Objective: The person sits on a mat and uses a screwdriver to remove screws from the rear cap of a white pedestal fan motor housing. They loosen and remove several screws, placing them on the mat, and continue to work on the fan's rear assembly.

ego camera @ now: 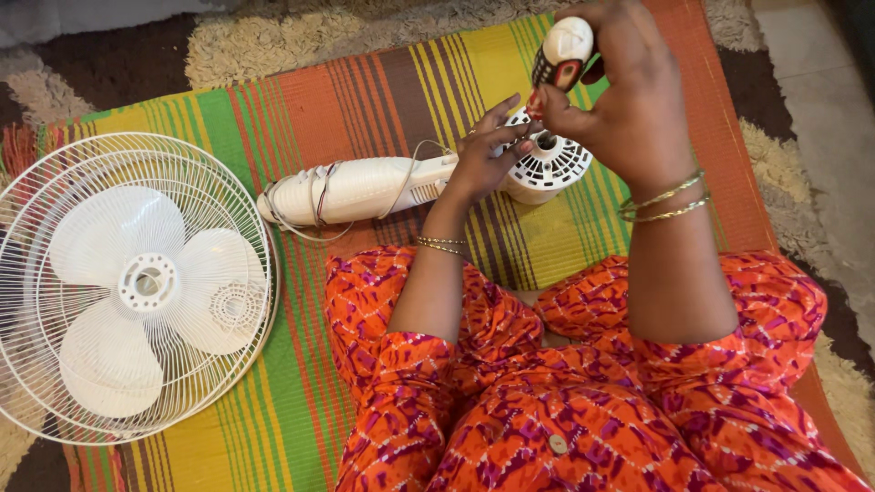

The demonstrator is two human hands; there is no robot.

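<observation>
The person is sitting on a striped mat (383, 100) with both hands working at the far edge of it. The right hand (629, 100) is gripping a screwdriver (561, 56), its fingers closed tight around the white-capped, red and black handle, which is standing nearly upright with the tip pointing down toward the fan motor housing (547, 164). The shaft is hidden behind the fingers, so whether the tip is touching the housing cannot be told. The left hand (488, 150) is resting on the housing, fingers spread and curled over its near side, pressing on it rather than closing around it; the fingertips are lying just beside the lower end of the screwdriver.

The housing is a white, round, vented piece lying on the mat near its far edge, directly under the right hand. It is joined to a white fan neck (355, 189), which is stretching leftward along the mat with thin wires (314, 196) looped about it.

Well apart, at the left edge of the mat, a white wire grille (55, 364) is lying flat with three white fan blades (137, 282) inside it. The person's legs in an orange patterned garment (565, 401) are filling the near side of the mat.
</observation>
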